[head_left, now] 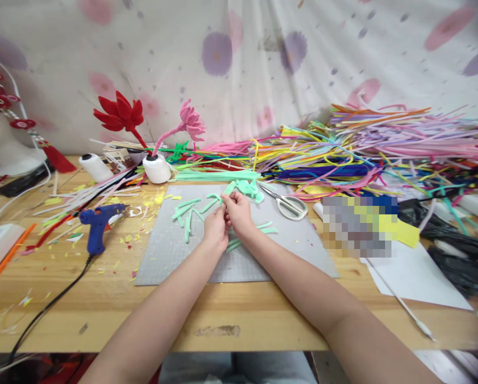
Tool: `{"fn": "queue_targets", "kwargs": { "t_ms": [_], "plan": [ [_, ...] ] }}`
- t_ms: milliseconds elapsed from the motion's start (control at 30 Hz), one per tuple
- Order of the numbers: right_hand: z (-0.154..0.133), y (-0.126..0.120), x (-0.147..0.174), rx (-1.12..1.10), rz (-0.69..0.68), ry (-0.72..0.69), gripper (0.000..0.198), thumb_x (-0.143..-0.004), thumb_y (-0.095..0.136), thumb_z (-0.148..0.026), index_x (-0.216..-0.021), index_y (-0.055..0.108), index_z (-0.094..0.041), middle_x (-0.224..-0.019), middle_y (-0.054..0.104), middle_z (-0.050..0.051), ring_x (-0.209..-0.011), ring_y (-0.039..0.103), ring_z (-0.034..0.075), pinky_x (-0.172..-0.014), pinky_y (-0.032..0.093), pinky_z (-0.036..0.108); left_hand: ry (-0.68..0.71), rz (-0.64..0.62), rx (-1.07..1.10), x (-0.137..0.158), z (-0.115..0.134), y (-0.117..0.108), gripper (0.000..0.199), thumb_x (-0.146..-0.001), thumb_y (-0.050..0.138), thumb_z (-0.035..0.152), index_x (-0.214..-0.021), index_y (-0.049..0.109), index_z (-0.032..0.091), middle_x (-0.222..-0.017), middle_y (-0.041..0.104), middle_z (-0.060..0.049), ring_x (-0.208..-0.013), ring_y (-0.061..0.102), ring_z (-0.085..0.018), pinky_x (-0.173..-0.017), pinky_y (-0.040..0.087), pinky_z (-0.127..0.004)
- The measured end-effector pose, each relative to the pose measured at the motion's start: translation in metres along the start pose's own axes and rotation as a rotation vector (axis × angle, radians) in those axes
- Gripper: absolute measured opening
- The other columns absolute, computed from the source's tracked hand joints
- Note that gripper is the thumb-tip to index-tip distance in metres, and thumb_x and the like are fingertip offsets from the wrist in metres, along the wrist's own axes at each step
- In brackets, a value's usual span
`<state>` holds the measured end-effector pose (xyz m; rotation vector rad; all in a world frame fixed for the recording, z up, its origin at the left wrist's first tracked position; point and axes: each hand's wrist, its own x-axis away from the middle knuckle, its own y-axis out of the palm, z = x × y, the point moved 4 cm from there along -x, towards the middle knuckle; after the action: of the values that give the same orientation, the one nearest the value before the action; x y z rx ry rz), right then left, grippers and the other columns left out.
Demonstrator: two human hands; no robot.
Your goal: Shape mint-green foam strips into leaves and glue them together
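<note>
My left hand [217, 224] and my right hand [239, 213] meet over the grey cutting mat [167, 266], fingertips pinched together. A short mint-green pipe cleaner piece [230, 188] pokes out just beyond the fingers; both hands appear closed on it, though the fingers hide most of the grip. Cut mint-green pipe cleaner pieces [188, 226] lie on the mat left of my hands, and more strips [268, 230] lie to the right, partly under my right wrist. Past the fingers sits a bunched mint-green shape [247, 186]. Scissors [289, 206] with white handles rest to its right.
A blue glue gun [97, 226] stands on the left, its cord running to the front edge. Behind the mat are a red flower [121, 112], a pink flower [191, 121] in a white spool [157, 169], and heaped coloured pipe cleaners [323, 149]. White paper [419, 282] lies right.
</note>
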<state>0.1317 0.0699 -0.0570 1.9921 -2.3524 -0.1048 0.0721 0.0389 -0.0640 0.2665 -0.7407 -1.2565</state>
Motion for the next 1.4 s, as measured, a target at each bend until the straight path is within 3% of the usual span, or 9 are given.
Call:
{"fn": "queue_targets", "kwargs": {
  "t_ms": [133,200,400,500,600,833,967,1133,1400],
  "plan": [
    [-0.013,-0.004,-0.002,0.438,0.036,-0.402,0.025,-0.072,0.05,-0.034,-0.057,0.036,-0.02,-0.058,0.04,-0.002,-0.059,0.039,0.011,-0.056,0.031,0.024,0.153,0.031,-0.185,-0.002,0.005,-0.006,0.019,-0.067,0.058,0.031,-0.066,0.054,0.012,-0.048,0.044,0.006,-0.039,0.037,-0.003,-0.035,0.027,-0.015],
    [-0.017,-0.005,-0.003,0.553,0.045,-0.481,0.023,-0.073,0.049,-0.032,-0.058,0.037,-0.019,-0.061,0.041,-0.002,-0.061,0.038,0.012,-0.059,0.03,0.025,0.242,0.07,-0.318,-0.007,0.01,-0.014,0.021,-0.067,0.057,0.034,-0.07,0.055,0.013,-0.052,0.047,0.004,-0.042,0.041,-0.005,-0.039,0.032,-0.017],
    [-0.019,-0.007,-0.011,0.589,-0.045,-0.386,0.026,-0.07,0.052,-0.03,-0.054,0.036,-0.019,-0.054,0.038,-0.003,-0.055,0.034,0.01,-0.054,0.025,0.024,0.697,0.099,-0.841,-0.011,0.037,-0.022,0.016,-0.071,0.052,0.029,-0.073,0.057,0.015,-0.066,0.057,-0.001,-0.059,0.049,-0.009,-0.058,0.039,-0.022],
    [-0.016,-0.008,-0.016,0.428,-0.122,-0.234,0.031,-0.066,0.057,-0.034,-0.051,0.034,-0.018,-0.047,0.031,-0.006,-0.048,0.028,0.007,-0.048,0.021,0.023,0.73,0.048,-0.906,-0.01,0.042,-0.021,0.015,-0.072,0.051,0.03,-0.073,0.056,0.016,-0.065,0.056,0.0,-0.058,0.048,-0.009,-0.058,0.038,-0.021],
    [-0.011,-0.008,-0.016,0.115,-0.255,-0.036,0.037,-0.06,0.062,-0.04,-0.051,0.033,-0.019,-0.044,0.025,-0.008,-0.042,0.022,0.005,-0.043,0.017,0.021,0.523,-0.058,-0.767,-0.014,0.042,-0.019,0.013,-0.072,0.053,0.029,-0.072,0.055,0.016,-0.054,0.048,0.003,-0.048,0.043,-0.007,-0.048,0.036,-0.019],
    [-0.006,0.004,-0.005,-0.373,-0.528,0.301,0.041,-0.051,0.072,-0.036,-0.053,0.036,-0.017,-0.04,0.025,-0.01,-0.036,0.017,0.001,-0.037,0.009,0.019,-0.491,-0.4,0.023,-0.011,0.03,-0.017,0.004,-0.074,0.049,0.011,-0.07,0.049,0.012,-0.054,0.042,0.004,-0.042,0.041,-0.001,-0.032,0.027,-0.007],
    [-0.005,0.005,-0.006,-0.447,-0.39,0.289,0.04,-0.051,0.073,-0.032,-0.05,0.036,-0.016,-0.039,0.03,-0.01,-0.035,0.023,0.0,-0.034,0.013,0.017,-0.613,-0.458,0.312,-0.004,0.026,-0.015,0.009,-0.08,0.042,0.011,-0.074,0.049,0.012,-0.055,0.042,0.004,-0.043,0.043,0.002,-0.036,0.033,-0.003],
    [-0.004,0.005,-0.002,-0.425,-0.221,0.31,0.031,-0.059,0.067,-0.028,-0.051,0.039,-0.016,-0.039,0.041,-0.007,-0.035,0.036,0.003,-0.035,0.023,0.017,-0.336,-0.409,0.282,-0.01,0.01,-0.009,0.005,-0.079,0.046,0.016,-0.079,0.05,0.014,-0.052,0.042,0.006,-0.044,0.047,-0.001,-0.04,0.04,-0.008],
    [-0.007,0.002,0.0,-0.478,-0.102,0.274,0.034,-0.054,0.068,-0.025,-0.048,0.036,-0.017,-0.036,0.031,-0.01,-0.034,0.025,0.003,-0.036,0.016,0.02,0.474,-0.111,-0.376,-0.014,0.025,-0.016,0.016,-0.071,0.054,0.025,-0.085,0.051,0.018,-0.074,0.055,0.001,-0.053,0.054,-0.007,-0.042,0.042,-0.016]
  ]
}}
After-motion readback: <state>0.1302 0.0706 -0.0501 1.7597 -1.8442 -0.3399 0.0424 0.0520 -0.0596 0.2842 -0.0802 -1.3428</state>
